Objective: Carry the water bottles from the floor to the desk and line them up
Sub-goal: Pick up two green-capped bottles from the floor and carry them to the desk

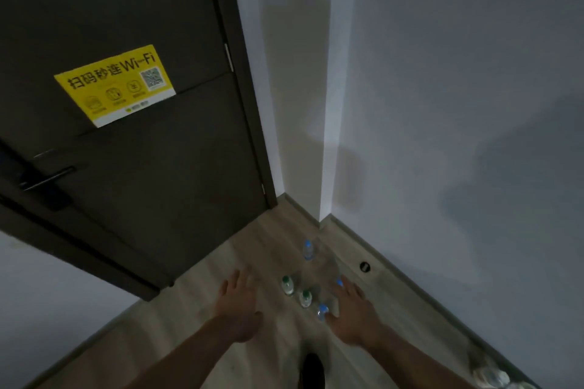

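Observation:
Several small clear water bottles stand upright on the wooden floor point(202, 309) near a wall corner. Two have green caps point(287, 285) point(305, 298). Blue-capped ones stand at the far end point(308, 249), close to my right thumb point(322, 312), and behind my right fingertips point(339, 282). My left hand point(238, 306) hovers with spread fingers to the left of the group, touching nothing. My right hand point(354, 313) reaches over the right side of the group with straight fingers and holds nothing. The desk is out of view.
A dark door point(142, 151) with a yellow Wi-Fi sticker point(115, 85) and black handle point(47, 181) stands on the left. White walls meet in a jutting corner point(328, 136). A round floor stopper point(365, 266) sits near the skirting. A dark shoe tip point(313, 369) shows below.

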